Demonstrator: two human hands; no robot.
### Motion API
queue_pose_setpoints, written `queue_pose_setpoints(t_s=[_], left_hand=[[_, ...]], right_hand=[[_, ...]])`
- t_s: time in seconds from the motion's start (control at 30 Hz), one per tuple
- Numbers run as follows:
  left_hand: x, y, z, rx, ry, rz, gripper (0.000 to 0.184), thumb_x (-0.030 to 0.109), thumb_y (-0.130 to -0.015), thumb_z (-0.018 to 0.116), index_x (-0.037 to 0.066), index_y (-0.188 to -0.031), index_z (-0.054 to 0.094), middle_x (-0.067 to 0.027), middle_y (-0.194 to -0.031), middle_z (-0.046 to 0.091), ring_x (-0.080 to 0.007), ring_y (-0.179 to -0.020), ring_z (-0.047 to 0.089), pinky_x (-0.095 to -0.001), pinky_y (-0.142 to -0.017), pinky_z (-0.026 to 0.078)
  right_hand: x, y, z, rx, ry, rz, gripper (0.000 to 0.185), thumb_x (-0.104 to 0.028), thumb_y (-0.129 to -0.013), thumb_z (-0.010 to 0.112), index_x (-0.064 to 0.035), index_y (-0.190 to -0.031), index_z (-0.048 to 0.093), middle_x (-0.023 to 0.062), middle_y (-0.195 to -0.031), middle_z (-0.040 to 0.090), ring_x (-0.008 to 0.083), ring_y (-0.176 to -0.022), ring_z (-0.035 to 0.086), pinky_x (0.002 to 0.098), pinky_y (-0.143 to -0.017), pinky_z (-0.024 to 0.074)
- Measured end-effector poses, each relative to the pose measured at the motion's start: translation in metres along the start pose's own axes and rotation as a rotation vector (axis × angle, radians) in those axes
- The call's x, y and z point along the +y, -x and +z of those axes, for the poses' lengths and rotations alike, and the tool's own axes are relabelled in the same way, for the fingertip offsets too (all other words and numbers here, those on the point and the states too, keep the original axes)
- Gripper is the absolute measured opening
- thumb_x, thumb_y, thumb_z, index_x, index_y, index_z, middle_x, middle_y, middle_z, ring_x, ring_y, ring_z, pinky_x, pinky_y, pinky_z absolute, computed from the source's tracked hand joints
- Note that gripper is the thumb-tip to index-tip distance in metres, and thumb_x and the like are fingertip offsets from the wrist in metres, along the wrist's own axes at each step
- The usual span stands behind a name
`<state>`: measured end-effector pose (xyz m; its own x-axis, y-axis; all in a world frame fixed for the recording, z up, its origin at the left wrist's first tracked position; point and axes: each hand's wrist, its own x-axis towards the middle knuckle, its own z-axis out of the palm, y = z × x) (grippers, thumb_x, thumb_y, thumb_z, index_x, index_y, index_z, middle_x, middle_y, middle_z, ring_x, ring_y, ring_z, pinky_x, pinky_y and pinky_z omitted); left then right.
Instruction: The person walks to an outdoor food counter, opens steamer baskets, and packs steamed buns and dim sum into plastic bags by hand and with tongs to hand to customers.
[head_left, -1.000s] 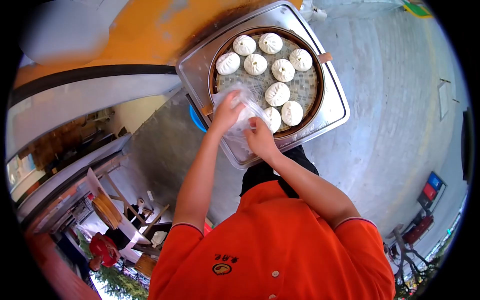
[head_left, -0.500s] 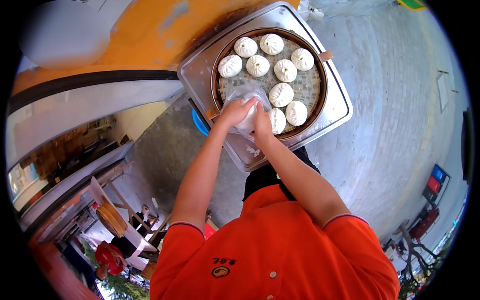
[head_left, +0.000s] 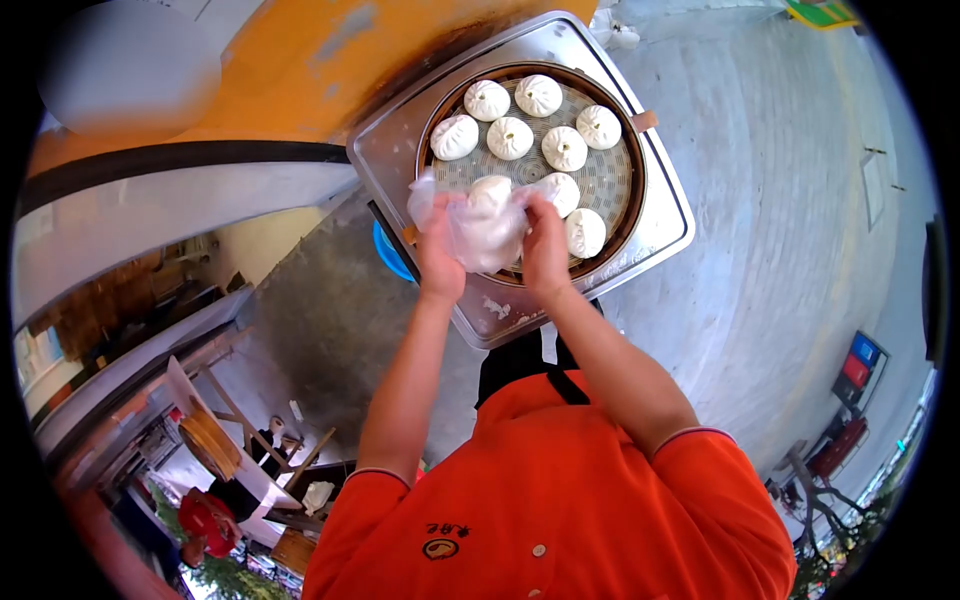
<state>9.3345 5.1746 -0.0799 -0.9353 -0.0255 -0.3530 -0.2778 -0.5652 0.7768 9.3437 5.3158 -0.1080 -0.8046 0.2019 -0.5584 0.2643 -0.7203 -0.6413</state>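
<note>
A thin clear plastic bag is stretched between my two hands, with whitish round forms showing blurrily through it; a bun shows at its far edge, though whether inside or behind I cannot tell. My left hand grips the bag's left side. On the other side, my right hand pinches it with bent fingers. Both are over the near part of a round steamer basket. Several white pleated steamed buns sit on its woven liner, mostly beyond and right of the bag.
Under the steamer is a metal tray table with white scraps near its front corner. An orange wall borders it at upper left. A blue basin is on the floor left. Another person in red is at lower left.
My hands were close together around the bunched bag; now they are apart with the bag spread between them. A bun beside my right hand is no longer visible.
</note>
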Motion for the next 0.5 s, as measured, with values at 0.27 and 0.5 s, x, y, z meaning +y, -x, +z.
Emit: queue_pose_setpoints(t_s=[0.27, 0.5], left_hand=[[-0.037, 0.004, -0.016, 0.192, -0.314, -0.069, 0.015, 0.006, -0.097, 0.066, 0.003, -0.112, 0.066, -0.0017, -0.103, 0.067, -0.0127, -0.094, 0.062, -0.0274, -0.091, 0.049], [-0.026, 0.029, -0.02, 0.401, -0.647, 0.266, 0.016, 0.006, -0.095, 0.07, 0.001, -0.11, 0.064, -0.0036, -0.1, 0.065, -0.0132, -0.091, 0.061, -0.0287, -0.082, 0.05]], right_hand=[[-0.029, -0.027, -0.01, -0.113, 0.401, 0.092, 0.013, -0.008, -0.093, 0.075, -0.0013, -0.094, 0.064, 0.0033, -0.08, 0.066, 0.0082, -0.073, 0.063, 0.0217, -0.065, 0.0456], [-0.05, 0.006, -0.027, -0.072, 1.107, -0.54, 0.037, -0.028, -0.092, 0.076, 0.0042, -0.104, 0.062, 0.0104, -0.085, 0.068, 0.0278, -0.075, 0.068, 0.0391, -0.072, 0.0548]])
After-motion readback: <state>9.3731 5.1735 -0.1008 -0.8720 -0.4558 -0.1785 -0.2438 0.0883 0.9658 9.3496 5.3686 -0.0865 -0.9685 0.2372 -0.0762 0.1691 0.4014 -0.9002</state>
